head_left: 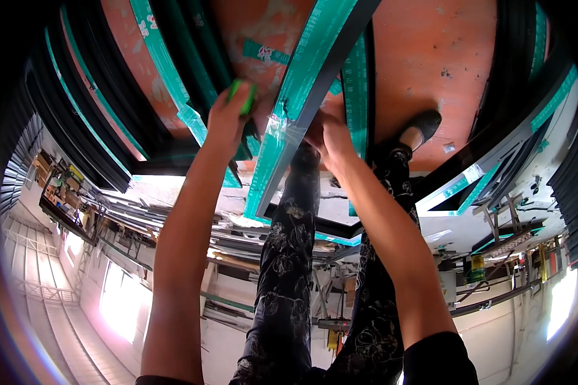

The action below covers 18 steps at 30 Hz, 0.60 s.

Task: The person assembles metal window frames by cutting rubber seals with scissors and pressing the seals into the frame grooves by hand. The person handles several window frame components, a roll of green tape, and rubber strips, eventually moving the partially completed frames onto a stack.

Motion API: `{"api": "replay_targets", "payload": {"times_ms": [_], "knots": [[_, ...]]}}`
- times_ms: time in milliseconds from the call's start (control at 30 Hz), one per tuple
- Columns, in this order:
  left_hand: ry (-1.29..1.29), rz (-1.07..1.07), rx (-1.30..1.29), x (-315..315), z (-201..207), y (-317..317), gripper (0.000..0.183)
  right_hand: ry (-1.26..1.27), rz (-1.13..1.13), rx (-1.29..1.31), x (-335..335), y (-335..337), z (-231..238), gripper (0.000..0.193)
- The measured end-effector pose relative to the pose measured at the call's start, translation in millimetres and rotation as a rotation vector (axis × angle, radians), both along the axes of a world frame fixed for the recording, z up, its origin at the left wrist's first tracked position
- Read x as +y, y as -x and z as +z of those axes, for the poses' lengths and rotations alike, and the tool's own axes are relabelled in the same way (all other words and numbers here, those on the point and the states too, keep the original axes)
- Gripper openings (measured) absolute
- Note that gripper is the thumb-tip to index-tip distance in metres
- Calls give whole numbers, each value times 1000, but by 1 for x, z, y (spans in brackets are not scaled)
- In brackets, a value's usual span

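"Where are the hands?"
"Left fingers [237, 97] curl around a blurred green object [248, 99]; the black bar [334, 67] slants between both hands, hiding the right fingers: grip unclear."
"Progress?"
"Clear tape [286, 130] crosses it beside them; what remains, unclear."
"Writing?"
"Green film [311, 58]: print too small."

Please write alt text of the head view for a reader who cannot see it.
A person's left hand holds a small green object; the right hand, fingers partly hidden, is beside a dark bar partly covered in green film. Similar bars lie around an orange-red surface.
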State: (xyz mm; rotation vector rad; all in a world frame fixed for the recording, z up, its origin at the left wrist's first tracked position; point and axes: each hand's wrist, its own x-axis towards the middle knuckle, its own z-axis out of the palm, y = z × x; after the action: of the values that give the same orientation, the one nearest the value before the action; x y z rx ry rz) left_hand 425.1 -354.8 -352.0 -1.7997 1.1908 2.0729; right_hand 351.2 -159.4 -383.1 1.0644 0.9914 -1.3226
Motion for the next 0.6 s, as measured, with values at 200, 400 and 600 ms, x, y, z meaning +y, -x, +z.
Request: {"api": "replay_targets", "payload": {"times_ms": [200,400,600], "knots": [[111,-328,-77,59,130,-23,47,163,191,-421,21,2,88,55],[446,-754,18,96,113,8,46,414,-207,-380,37,-6,78,42],[474,-806,-22,71,90,11,22,-30,-10,-169,67,3,62,37]]}}
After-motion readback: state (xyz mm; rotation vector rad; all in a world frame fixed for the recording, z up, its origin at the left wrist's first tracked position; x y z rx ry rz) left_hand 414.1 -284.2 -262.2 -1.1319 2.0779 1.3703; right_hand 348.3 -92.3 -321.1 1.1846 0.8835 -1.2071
